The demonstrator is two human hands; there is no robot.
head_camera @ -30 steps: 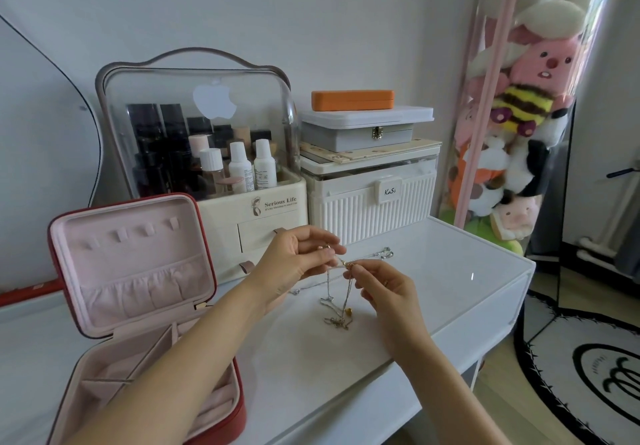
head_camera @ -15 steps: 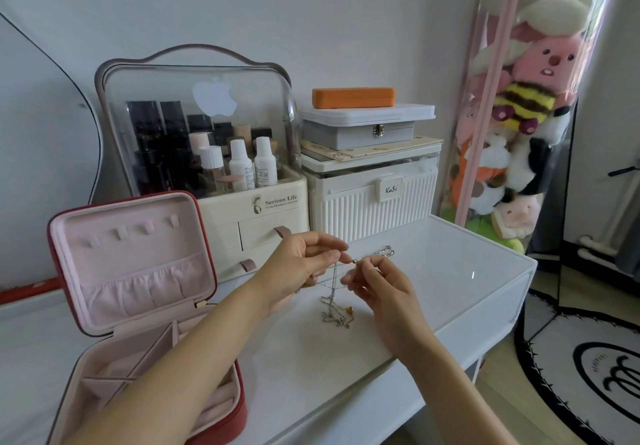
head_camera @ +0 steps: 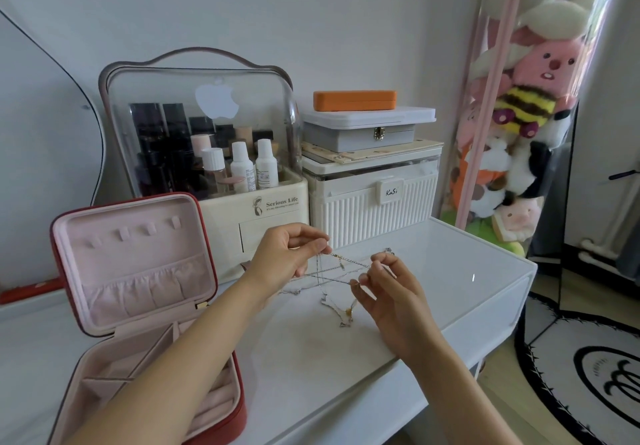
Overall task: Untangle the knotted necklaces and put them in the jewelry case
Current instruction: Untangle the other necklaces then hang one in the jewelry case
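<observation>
Head view:
Left hand: the left hand (head_camera: pixel 284 254) is lifted over the middle of the white table (head_camera: pixel 485 271). Its thumb and finger pinch one thin chain.
Right hand: the right hand (head_camera: pixel 391 295) is just beside it, to the right. Its fingertips (head_camera: pixel 356 283) pinch the chains too, and its other fingers are curled.
Necklaces: the knotted necklaces (head_camera: pixel 341 285) are stretched between the two hands. The thin chains cross each other. A tangled bunch hangs down and touches the table near the middle.
Jewelry case: the red jewelry case (head_camera: pixel 138 292) sits at the left front corner of the table. Its lid stands open and it is pink inside. The left arm passes over its right side.
Makeup box: a clear makeup box (head_camera: pixel 207 153) with small bottles stands at the back edge.
White ribbed box: a white ribbed box (head_camera: pixel 374 212) stands next to the makeup box, on its right.
Grey box: a small grey box (head_camera: pixel 363 132) sits on top of the ribbed box.
Orange case: a flat orange case (head_camera: pixel 355 100) lies on the very top.
Stuffed toys: stuffed toys (head_camera: pixel 526 108) are piled up past the right edge of the table.
</observation>
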